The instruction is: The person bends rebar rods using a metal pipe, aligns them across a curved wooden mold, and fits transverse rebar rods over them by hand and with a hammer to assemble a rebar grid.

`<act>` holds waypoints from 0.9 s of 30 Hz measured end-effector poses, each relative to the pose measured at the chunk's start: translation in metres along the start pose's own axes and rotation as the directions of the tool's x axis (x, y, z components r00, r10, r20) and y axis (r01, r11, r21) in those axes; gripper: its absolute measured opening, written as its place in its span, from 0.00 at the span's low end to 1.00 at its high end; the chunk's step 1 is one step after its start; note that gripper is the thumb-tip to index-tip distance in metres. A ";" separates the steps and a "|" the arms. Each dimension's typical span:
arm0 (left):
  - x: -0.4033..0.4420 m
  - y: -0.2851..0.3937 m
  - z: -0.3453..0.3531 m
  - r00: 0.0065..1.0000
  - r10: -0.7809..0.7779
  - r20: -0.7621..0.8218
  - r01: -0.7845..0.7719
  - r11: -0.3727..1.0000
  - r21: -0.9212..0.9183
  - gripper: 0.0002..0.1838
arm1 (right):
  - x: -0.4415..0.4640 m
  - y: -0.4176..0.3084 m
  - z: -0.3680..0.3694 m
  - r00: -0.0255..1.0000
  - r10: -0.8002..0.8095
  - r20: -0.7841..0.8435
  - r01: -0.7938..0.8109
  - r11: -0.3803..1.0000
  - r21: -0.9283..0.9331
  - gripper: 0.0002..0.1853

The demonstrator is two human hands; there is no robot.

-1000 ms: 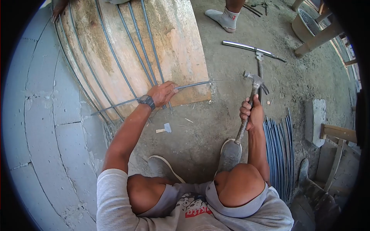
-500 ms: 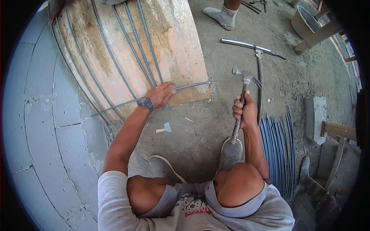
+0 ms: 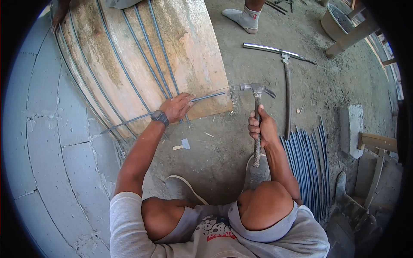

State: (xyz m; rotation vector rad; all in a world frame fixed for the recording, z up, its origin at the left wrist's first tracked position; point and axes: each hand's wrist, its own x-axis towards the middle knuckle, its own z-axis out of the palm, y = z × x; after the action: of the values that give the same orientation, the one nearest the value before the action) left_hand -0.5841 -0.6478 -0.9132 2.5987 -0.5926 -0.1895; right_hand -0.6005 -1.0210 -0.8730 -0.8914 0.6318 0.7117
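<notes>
My left hand (image 3: 176, 107), with a watch at the wrist, is closed over a crosswise rebar (image 3: 211, 96) where it meets several long rebars (image 3: 122, 63). These rebars lie on a worn plywood board (image 3: 201, 60). In my right hand (image 3: 266, 127) is a claw hammer (image 3: 257, 103), gripped by its handle and held upright beyond my shoe. Its head is just right of the crosswise rebar's end. A thin wire-like line runs between that end and the hammer head; I cannot tell whether it touches either.
Another person's hand (image 3: 59, 18) is at the board's far left corner, and a socked foot (image 3: 246, 19) stands beyond it. A metal pipe (image 3: 275, 52) lies on the ground. Right of me are a bundle of rebars (image 3: 306, 167), a concrete block (image 3: 350, 129) and a bucket (image 3: 333, 26).
My right hand has brought the hammer leftward, nearer the crosswise rebar's end. My left hand keeps its place on the rebar. The whole view has shifted slightly.
</notes>
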 end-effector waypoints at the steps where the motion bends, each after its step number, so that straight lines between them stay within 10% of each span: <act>1: 0.001 0.000 -0.002 1.000 -0.005 0.001 0.005 1.000 0.005 0.18 | 0.003 -0.007 -0.013 0.996 -0.081 0.023 0.078 0.989 0.123 0.22; 8: -0.001 0.001 -0.002 0.999 -0.046 0.028 0.045 0.999 0.015 0.18 | 0.025 -0.024 -0.052 0.814 -0.397 -0.424 0.576 0.638 0.510 0.21; 9: -0.001 -0.001 0.000 0.999 -0.033 0.017 0.032 0.999 0.020 0.18 | 0.020 -0.010 -0.025 0.824 -0.321 -0.468 0.519 0.759 0.393 0.22; 11: 0.002 0.001 -0.005 0.999 -0.030 0.017 0.030 1.000 -0.002 0.18 | -0.001 0.013 0.014 0.998 0.057 -0.037 -0.059 0.997 -0.050 0.22; 13: -0.002 0.004 -0.001 1.000 -0.017 0.018 0.017 1.000 -0.017 0.18 | 0.006 0.023 0.027 0.988 0.146 0.049 -0.143 0.988 -0.059 0.22; 23: -0.002 0.003 -0.004 0.999 -0.039 0.014 0.039 0.999 -0.010 0.17 | 0.021 -0.013 -0.021 0.850 -0.333 -0.408 0.499 0.757 0.421 0.23; 27: -0.001 0.000 -0.002 0.999 -0.038 0.020 0.039 0.999 -0.027 0.18 | 0.006 0.022 0.019 0.999 0.022 -0.031 -0.021 0.999 0.033 0.23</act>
State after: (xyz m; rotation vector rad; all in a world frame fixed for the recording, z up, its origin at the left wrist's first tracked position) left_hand -0.5846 -0.6460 -0.9113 2.5856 -0.5432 -0.2348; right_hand -0.6102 -0.9938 -0.8787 -0.8678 0.6804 0.7062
